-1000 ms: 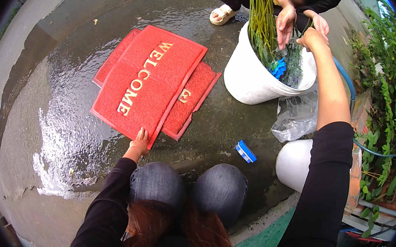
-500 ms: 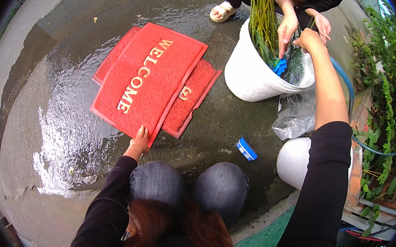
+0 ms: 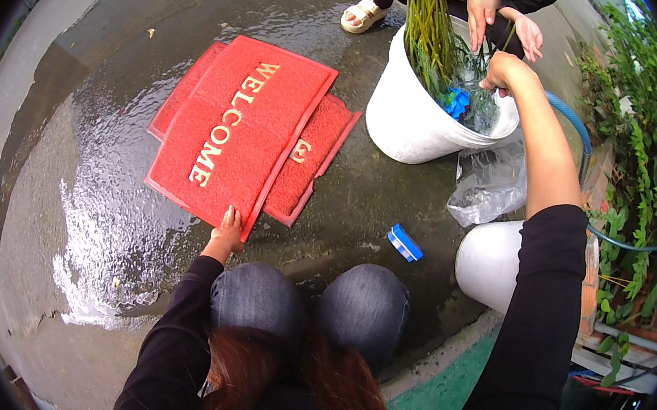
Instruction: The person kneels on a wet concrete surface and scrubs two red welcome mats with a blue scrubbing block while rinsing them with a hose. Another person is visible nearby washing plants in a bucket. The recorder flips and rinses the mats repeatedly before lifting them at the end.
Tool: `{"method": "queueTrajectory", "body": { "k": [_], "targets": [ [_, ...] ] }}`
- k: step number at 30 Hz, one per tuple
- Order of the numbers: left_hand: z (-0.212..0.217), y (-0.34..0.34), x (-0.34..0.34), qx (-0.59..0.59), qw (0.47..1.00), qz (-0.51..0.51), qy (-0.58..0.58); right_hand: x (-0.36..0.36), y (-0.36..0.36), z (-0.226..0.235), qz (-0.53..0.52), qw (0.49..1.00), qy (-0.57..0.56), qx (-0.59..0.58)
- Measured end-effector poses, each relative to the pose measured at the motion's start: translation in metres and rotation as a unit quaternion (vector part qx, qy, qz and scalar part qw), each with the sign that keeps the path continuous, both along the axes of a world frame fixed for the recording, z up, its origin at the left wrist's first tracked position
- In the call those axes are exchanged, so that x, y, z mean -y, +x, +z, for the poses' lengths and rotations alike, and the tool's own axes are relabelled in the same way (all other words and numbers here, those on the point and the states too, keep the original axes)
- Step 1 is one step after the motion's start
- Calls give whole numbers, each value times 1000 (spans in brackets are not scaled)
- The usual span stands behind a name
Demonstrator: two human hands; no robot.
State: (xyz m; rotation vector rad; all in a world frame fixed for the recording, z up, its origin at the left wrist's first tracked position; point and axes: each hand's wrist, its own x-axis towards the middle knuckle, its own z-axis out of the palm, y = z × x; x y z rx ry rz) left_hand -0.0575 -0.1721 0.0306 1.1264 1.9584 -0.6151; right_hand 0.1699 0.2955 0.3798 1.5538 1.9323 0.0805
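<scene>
At the near edge of a red doormat (image 3: 233,125) with pale lettering, my left hand (image 3: 226,235) grips the corner, fingers on top. Two more red mats stick out beneath it: one (image 3: 305,163) on the right, another (image 3: 185,88) at the far left. My right hand (image 3: 507,74) is over a white bucket (image 3: 404,121), its fingers closed; what they hold, if anything, I cannot make out. Long green stems (image 3: 423,32) stand in the water-filled bucket, beside a crumpled blue thing (image 3: 456,103). Across the bucket, another person's hands (image 3: 485,11) hover near mine.
A blue-and-white scrubbing brush (image 3: 405,242) lies on the wet concrete ahead of my knees. Right of it are a second white bucket (image 3: 488,260) and a clear plastic bag (image 3: 488,193). A blue hose (image 3: 574,122) runs beside leafy plants (image 3: 649,157).
The other person's hand has risen from inside the bucket. My right hand has shifted slightly toward the bucket's middle. My left hand stays on the doormat; the whole view has shifted a little.
</scene>
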Motion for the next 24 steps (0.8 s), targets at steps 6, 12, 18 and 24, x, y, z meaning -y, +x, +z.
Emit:
{"method": "queueTrajectory", "body": {
  "k": [6,12,18,24],
  "targets": [
    [3,0,-2,9,1000,4,1,1,7,-11,-27,999,-30,-8],
    [-8,-1,1,0,1000,1,8,5,5,-11,-5,996,-45,-76],
    [-9,-2,3,3,1000,2,10,15,3,1,-19,999,23,31],
    [-15,-2,3,1,1000,0,10,2,24,11,28,991,130,19]
  ]
}}
